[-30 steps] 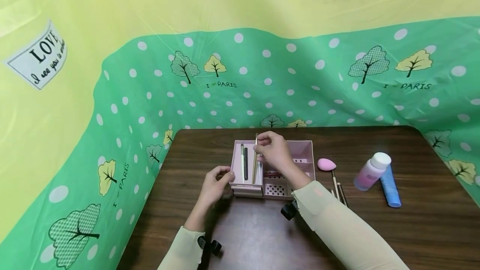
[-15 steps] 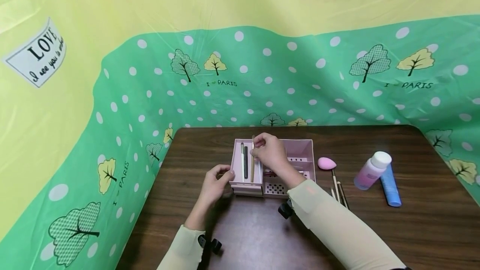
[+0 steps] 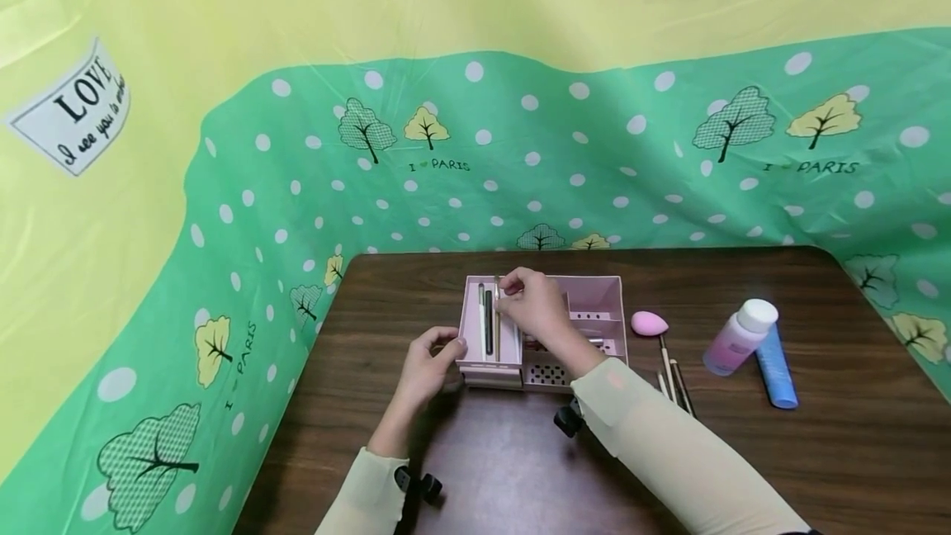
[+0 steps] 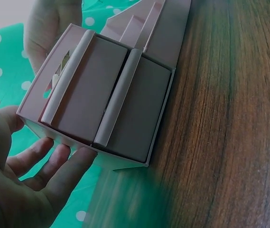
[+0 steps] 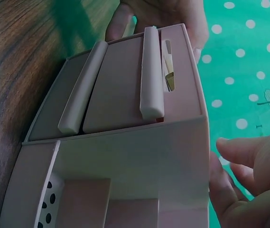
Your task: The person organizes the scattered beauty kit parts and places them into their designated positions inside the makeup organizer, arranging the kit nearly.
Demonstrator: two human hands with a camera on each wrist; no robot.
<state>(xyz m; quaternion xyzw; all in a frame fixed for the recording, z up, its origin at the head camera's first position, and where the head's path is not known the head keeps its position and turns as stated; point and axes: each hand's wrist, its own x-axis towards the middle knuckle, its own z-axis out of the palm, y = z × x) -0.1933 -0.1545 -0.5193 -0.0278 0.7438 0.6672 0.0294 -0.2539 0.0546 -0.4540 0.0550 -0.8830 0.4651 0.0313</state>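
1. Polka-dotted fabric (image 3: 513, 168) backs the wood-grain table (image 3: 394, 295).
2. Head view: we record the right hand (image 3: 537, 304) pinching a slim makeup brush (image 3: 498, 338) over the top tray (image 3: 510, 350) of the pink organizer (image 3: 600, 295), right of a black pencil (image 3: 488, 324).
3. Left wrist view: we find the left hand's (image 4: 18, 187) fingers loose, tips against the organizer's side, beside two drawers (image 4: 137, 109).
4. Right wrist view: we find the brush hidden.

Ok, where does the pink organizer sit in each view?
Head: pink organizer just below and right of centre.
Left wrist: upper centre, drawer fronts facing the camera.
Right wrist: centre-left, running off the bottom edge, open compartments nearest.
Shared landmark: the green dotted cloth, visible in all three.
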